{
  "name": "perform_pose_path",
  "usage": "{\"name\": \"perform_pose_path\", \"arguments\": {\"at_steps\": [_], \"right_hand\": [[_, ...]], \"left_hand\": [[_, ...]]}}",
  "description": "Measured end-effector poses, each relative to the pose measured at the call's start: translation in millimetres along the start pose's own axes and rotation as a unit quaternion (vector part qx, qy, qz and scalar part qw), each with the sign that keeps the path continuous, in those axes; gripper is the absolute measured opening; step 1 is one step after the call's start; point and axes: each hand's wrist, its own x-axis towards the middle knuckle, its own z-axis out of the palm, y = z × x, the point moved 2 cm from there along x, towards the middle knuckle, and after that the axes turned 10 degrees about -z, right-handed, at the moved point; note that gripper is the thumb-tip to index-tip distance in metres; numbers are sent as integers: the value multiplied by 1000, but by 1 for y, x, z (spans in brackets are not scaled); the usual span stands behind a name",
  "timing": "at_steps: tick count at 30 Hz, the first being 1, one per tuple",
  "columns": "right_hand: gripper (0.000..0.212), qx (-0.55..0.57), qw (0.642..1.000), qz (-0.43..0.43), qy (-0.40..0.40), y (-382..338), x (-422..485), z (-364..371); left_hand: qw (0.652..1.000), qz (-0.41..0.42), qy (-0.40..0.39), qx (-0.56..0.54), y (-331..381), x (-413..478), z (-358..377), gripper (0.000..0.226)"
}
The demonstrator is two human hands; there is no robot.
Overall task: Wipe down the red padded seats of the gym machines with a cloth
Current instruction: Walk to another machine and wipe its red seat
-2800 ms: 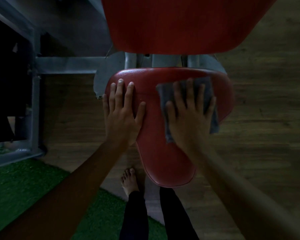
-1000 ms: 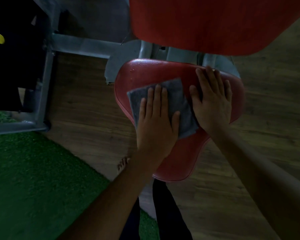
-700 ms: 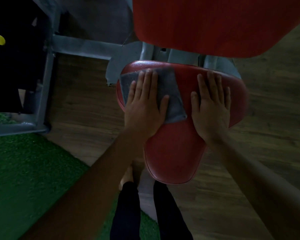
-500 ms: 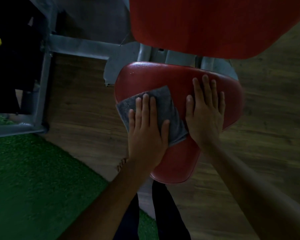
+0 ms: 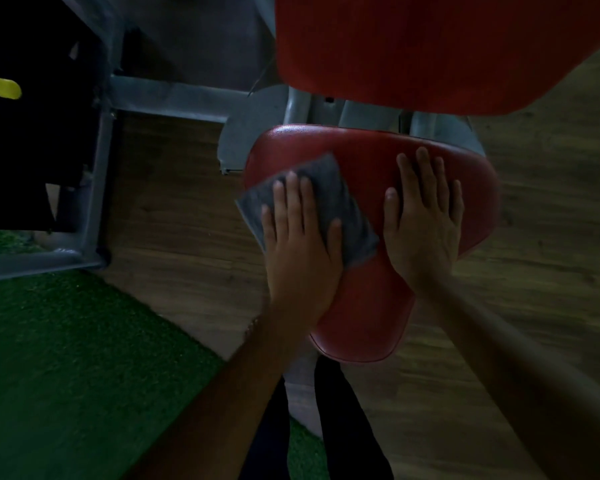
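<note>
On red seat (image 5: 371, 306), left half: grey cloth (image 5: 329, 199) lying flat, its left corner hanging past seat edge. Left hand (image 5: 302, 244) flat on cloth, fingers straight, pressing down. Right hand (image 5: 423, 223) flat on bare right half of seat, fingers spread, just beside cloth. Red backrest (image 5: 430, 50) far, above seat. Grey frame (image 5: 174, 98) far left. Green turf (image 5: 66, 358) near left, wood floor (image 5: 534, 271) right.

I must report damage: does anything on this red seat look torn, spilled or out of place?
Nothing stands out: the red seat shows no tear or spill. Only a corner of the grey cloth overhangs the seat's left edge.
</note>
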Motion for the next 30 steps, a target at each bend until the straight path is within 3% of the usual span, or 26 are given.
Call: {"name": "perform_pose_path", "arguments": {"at_steps": [3, 7, 9, 11, 14, 16, 18, 23, 26, 30], "right_hand": [[54, 4, 1000, 3, 3, 0, 0, -1], [54, 10, 1000, 3, 10, 0, 0, -2], [53, 9, 1000, 4, 11, 0, 1, -1], [53, 7, 1000, 7, 4, 0, 1, 0], [53, 4, 1000, 5, 1, 0, 0, 0], [53, 3, 1000, 5, 10, -1, 0, 0], [53, 4, 1000, 4, 10, -1, 0, -1], [53, 16, 1000, 2, 2, 2, 0, -3], [53, 25, 1000, -1, -3, 2, 1, -2], [53, 24, 1000, -9, -5, 3, 0, -3]], "left_hand": [[997, 68, -46, 0, -10, -22, -2, 69], [965, 248, -43, 72, -33, 52, -16, 67], [954, 282, -45, 91, -38, 89, -24, 67], [969, 226, -47, 92, -34, 106, -22, 69], [998, 29, 8, 50, -12, 89, -12, 68], [998, -47, 26, 25, 8, 52, -3, 67], [1000, -19, 1, 18, 16, 9, 3, 67], [983, 166, -79, 19, -19, -14, -13, 68], [991, 100, -92, -12, -6, -9, -14, 66], [997, 57, -29, 38, 14, 13, -1, 67]]}}
